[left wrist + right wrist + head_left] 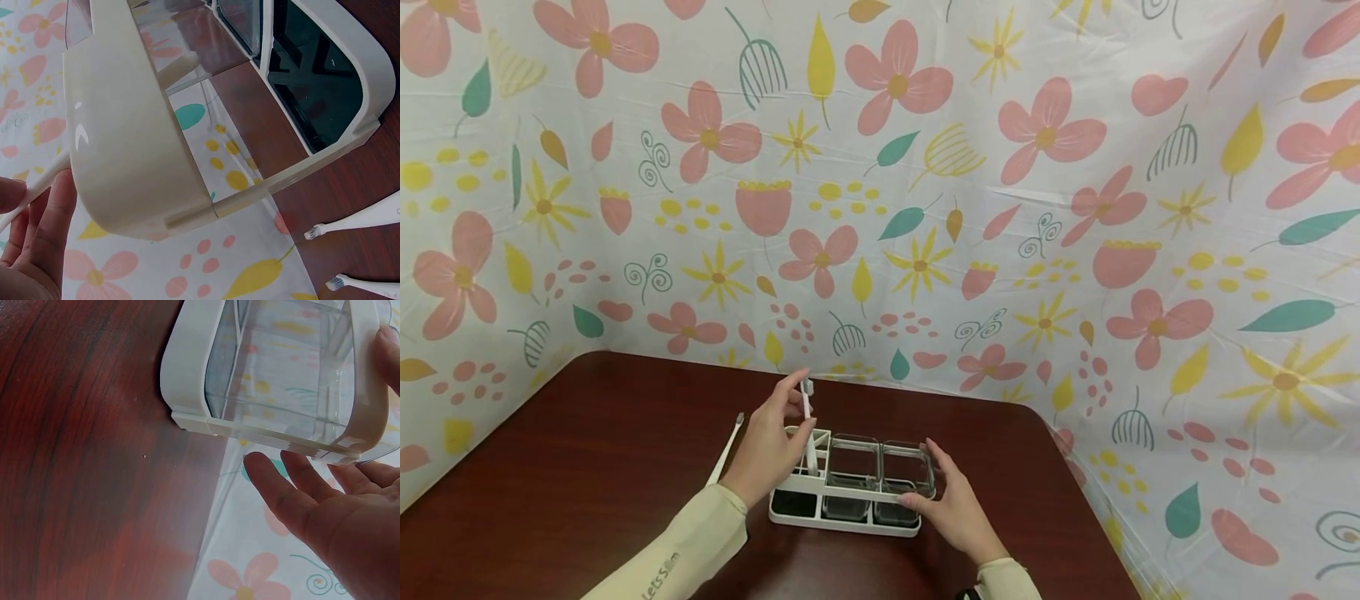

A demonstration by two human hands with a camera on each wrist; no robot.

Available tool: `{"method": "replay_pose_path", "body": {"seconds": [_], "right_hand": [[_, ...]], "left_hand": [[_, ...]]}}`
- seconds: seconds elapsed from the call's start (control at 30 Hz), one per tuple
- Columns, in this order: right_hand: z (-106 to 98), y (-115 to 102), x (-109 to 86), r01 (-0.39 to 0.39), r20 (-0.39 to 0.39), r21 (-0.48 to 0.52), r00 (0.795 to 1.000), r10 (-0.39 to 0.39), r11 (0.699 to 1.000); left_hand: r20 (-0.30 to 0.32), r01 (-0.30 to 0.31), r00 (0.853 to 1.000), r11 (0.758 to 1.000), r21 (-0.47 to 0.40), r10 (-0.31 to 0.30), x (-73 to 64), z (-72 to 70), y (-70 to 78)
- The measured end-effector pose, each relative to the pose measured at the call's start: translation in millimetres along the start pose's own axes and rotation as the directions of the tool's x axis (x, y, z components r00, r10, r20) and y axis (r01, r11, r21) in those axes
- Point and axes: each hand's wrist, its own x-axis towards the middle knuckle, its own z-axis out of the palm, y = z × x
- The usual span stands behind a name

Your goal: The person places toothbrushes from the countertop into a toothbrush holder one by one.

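Note:
A white toothbrush holder [850, 527] stands on the table, with a slotted section at its left and two clear cups [853, 462] beside it. My left hand [772, 442] pinches a white toothbrush [807, 404] upright, head up, its lower end down in the slotted section. In the left wrist view the fingers [59, 200] hold its handle behind the holder's upper band [119, 125]. My right hand [955, 504] grips the holder's right end, thumb on the front band and fingers along the side, as the right wrist view also shows at the holder's upper band [369, 381].
Left of the holder, partly behind the left forearm, a white toothbrush [726, 450] lies on the dark red table [625, 433]. Two toothbrush heads [315, 232] show there in the left wrist view. A flower-patterned cloth [865, 208] hangs behind and beside the table.

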Motion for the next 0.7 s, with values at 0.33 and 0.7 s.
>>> {"method": "replay_pose_path", "body": {"seconds": [0.33, 0.7], "right_hand": [[0.0, -1.6, -1.1, -0.021, 0.002, -0.002, 1.0, 0.021, 1.0], [0.5, -1.4, -0.7, -0.015, 0.003, -0.001, 1.0, 0.015, 1.0]], "left_hand": [[0.006, -0.044, 0.999, 0.999, 0.026, 0.044, -0.3, 4.5, -1.2], [0.025, -0.047, 0.999, 0.998, 0.041, 0.046, -1.0, 4.6, -0.3]]}}
